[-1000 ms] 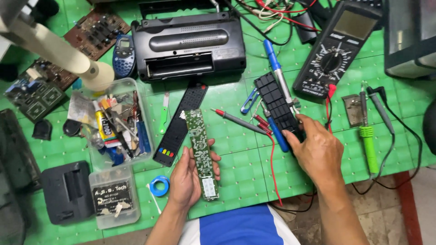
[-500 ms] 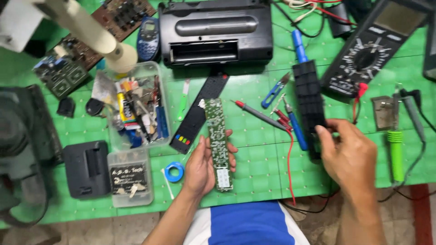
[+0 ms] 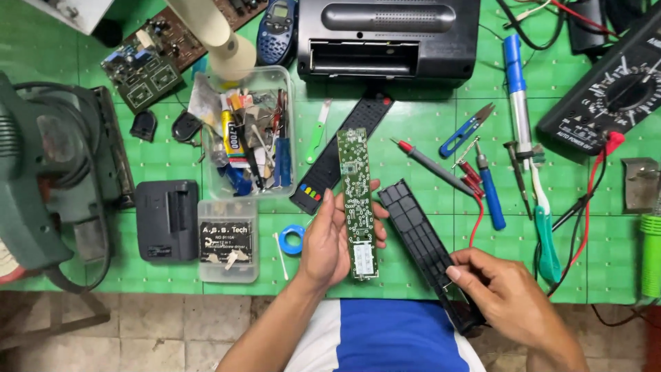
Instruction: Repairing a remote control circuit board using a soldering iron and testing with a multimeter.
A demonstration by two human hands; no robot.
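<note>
Holding circuit board (image 3: pixel 356 200) L hand (image 3: pixel 330 241), casing (image 3: pixel 423 241) R hand (image 3: pixel 506 296).

The multimeter (image 3: pixel 609 96) is cut off by the right edge.

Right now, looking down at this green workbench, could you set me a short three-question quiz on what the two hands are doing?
1. True or false: the left hand holds the long green circuit board up off the green mat.
2. What does the right hand grip? A) the multimeter B) the black remote shell C) the blue snips
3. Fill in: the small roll of blue tape lies just to the ____ of the left hand in the picture.

Key: 1 true. 2 B. 3 left.
</note>
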